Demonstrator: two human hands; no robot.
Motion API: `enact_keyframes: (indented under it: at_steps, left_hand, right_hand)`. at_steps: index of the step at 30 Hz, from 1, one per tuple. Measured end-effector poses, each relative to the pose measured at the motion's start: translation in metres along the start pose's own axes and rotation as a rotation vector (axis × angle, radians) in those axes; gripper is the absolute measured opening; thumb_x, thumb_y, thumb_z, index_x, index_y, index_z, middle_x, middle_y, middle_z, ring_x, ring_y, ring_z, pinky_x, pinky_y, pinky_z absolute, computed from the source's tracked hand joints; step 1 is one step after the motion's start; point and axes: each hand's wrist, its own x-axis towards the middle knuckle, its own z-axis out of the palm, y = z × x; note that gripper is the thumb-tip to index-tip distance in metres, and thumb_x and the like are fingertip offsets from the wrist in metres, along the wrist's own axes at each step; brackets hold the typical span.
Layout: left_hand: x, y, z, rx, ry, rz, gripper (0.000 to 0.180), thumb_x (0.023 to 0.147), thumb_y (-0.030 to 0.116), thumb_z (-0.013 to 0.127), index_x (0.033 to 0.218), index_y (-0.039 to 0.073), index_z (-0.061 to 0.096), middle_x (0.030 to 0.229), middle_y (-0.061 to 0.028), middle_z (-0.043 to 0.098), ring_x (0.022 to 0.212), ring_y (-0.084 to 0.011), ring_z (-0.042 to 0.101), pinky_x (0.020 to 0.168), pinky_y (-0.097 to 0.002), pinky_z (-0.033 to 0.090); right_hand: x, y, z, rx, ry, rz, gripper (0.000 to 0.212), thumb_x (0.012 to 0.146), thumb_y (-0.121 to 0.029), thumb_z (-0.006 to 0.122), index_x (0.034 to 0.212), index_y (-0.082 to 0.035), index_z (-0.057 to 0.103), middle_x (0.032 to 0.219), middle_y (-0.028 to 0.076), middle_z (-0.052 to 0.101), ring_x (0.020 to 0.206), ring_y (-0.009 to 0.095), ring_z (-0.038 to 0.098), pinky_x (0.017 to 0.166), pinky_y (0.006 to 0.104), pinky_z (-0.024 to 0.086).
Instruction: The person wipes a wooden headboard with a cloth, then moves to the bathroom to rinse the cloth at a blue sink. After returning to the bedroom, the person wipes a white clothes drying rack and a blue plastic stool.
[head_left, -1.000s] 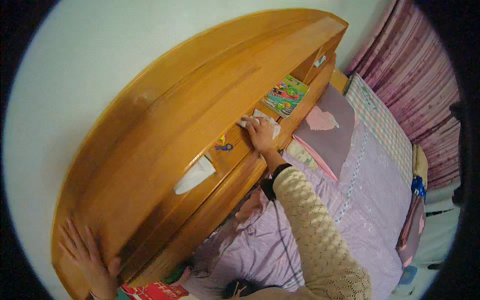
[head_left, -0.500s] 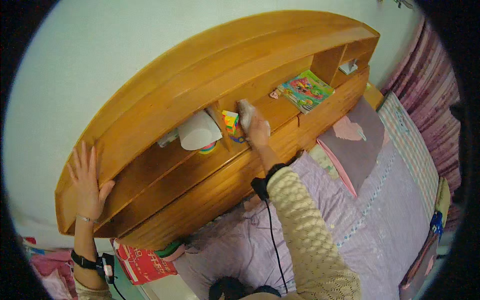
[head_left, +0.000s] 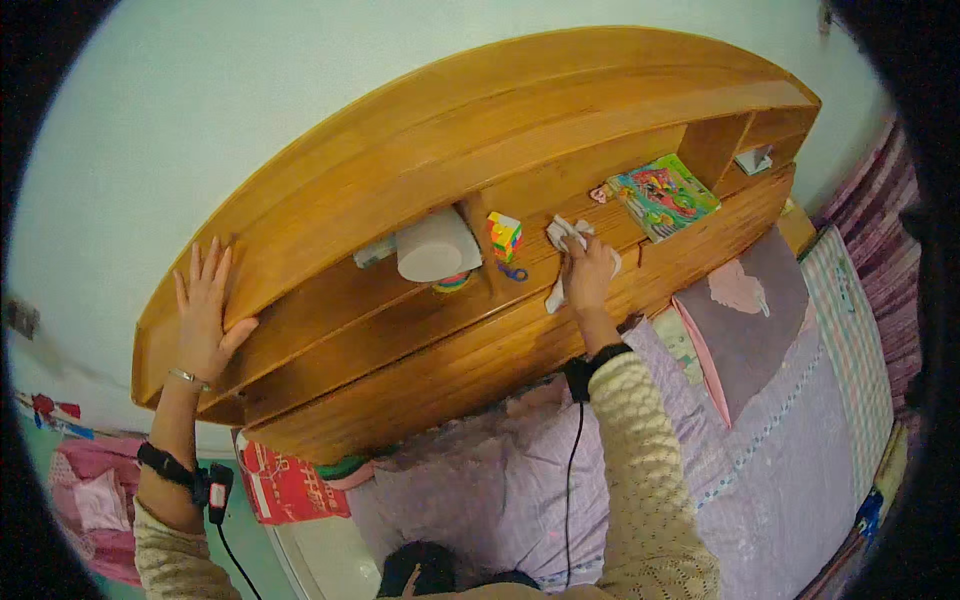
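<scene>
My left hand (head_left: 207,318) lies flat with spread fingers on the left end of the wooden headboard (head_left: 400,140). On the headboard's shelf, my right hand (head_left: 590,277) is closed on a crumpled white cloth (head_left: 568,232), part of which hangs out below the fingers. Left of the cloth stands a colourful puzzle cube (head_left: 505,238), with a small blue ring-shaped item (head_left: 513,272) beside it. To the right lie a bright illustrated book (head_left: 665,195) and a little pink item (head_left: 601,193) whose kind I cannot make out.
A white paper roll (head_left: 430,252) sits in the compartment left of an upright divider. Below the headboard is a bed with lilac bedding (head_left: 760,440) and a grey-purple pillow (head_left: 760,330). At the lower left is a red box-like package (head_left: 290,485). Purple curtains (head_left: 865,240) hang at right.
My right hand has shifted with the cloth along the shelf, away from the puzzle cube and toward the book. My left hand stays on the headboard. The whole view has shifted somewhat.
</scene>
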Motion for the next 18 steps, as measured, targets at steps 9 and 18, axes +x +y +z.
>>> enact_keyframes:
  at_steps: [9,18]
  left_hand:
    - [0.0,-0.002,-0.001,0.039,-0.038,-0.027,0.091,0.078,0.051,0.06,0.148,0.009,0.019,0.154,-0.0116,0.015,0.143,-0.0357,0.005,0.113,-0.0553,0.002]
    - [-0.006,-0.012,0.006,-0.021,0.03,0.004,0.092,0.078,0.054,0.059,0.147,0.009,0.021,0.154,-0.0121,0.017,0.142,-0.0362,0.007,0.112,-0.0555,0.001]
  right_hand:
    - [-0.035,-0.083,-0.032,0.265,-0.21,-0.099,0.017,0.082,-0.011,0.061,0.097,-0.01,0.069,0.113,0.011,0.056,0.098,0.031,0.051,0.078,0.0409,0.041]
    - [0.01,-0.037,-0.019,-0.018,-0.201,0.05,0.032,0.071,-0.008,0.062,0.102,-0.015,0.068,0.091,0.013,0.054,0.086,0.032,0.053,0.068,0.043,0.045]
